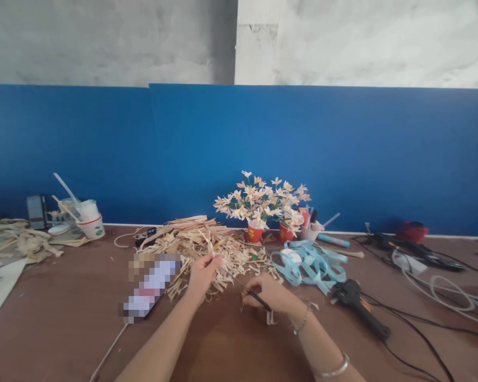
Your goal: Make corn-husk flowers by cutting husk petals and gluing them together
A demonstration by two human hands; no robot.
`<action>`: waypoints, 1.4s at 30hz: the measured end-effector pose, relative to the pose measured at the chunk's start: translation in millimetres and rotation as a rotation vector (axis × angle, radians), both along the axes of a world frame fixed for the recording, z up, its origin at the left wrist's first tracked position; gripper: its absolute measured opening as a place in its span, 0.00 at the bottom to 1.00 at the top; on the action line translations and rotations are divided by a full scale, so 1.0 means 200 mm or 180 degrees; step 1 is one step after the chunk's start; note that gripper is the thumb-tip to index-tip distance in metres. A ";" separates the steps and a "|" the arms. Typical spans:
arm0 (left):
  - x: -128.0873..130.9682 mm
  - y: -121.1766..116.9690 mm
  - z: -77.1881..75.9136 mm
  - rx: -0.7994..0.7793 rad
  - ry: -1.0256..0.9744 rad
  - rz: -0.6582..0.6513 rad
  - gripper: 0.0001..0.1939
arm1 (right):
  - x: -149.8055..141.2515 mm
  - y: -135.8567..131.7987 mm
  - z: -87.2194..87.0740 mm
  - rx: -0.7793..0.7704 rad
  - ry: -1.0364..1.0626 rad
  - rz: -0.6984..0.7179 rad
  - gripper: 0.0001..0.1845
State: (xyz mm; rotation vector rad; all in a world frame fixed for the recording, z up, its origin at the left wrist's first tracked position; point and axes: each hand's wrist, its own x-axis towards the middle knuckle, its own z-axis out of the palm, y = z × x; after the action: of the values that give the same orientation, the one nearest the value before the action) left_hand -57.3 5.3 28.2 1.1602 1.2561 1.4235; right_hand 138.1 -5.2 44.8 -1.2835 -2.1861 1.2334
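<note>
Two cups of pale flowers stand made while plenty of loose strips lie unworked

A blue panel (pixel 318 138) backs the brown table (pixel 223 339). Across the table's middle spreads a heap of dry, pale strips (pixel 191 239), by far the larger share of the material and, it seems, the part left to do. Behind its right side, full bunches of pale flowers (pixel 258 199) rise upright; these look finished. Light-blue ribbon (pixel 318 265) lies in loose loops to the right, apart from both hands, apparently unused for now.

The right hand (pixel 269 293) is closed around a slim tool, low over the table in front of the heap. The left hand (pixel 205 273) pinches between thumb and fingers, above the heap's near edge. Smaller are the two red cups (pixel 255 233) under the flowers. Then comes the slim dark tool (pixel 258 300), its thin end towards the left hand; its kind cannot be told. Smallest is the pale piece (pixel 210 245) in the left hand's pinch, probably part-made, though its detail is too fine to judge.
</note>
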 end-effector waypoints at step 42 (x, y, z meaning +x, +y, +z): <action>0.12 -0.07 -0.02 -0.0386 -0.1795 0.0256 0.19 | -0.04 0.01 -0.05 -0.0099 0.0274 -0.0398 0.07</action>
State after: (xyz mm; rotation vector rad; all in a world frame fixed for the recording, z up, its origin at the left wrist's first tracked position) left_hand -32.7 -8.2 23.8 0.5679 0.9737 1.5653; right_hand 130.1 -3.1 35.8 -1.3317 -2.0027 1.2540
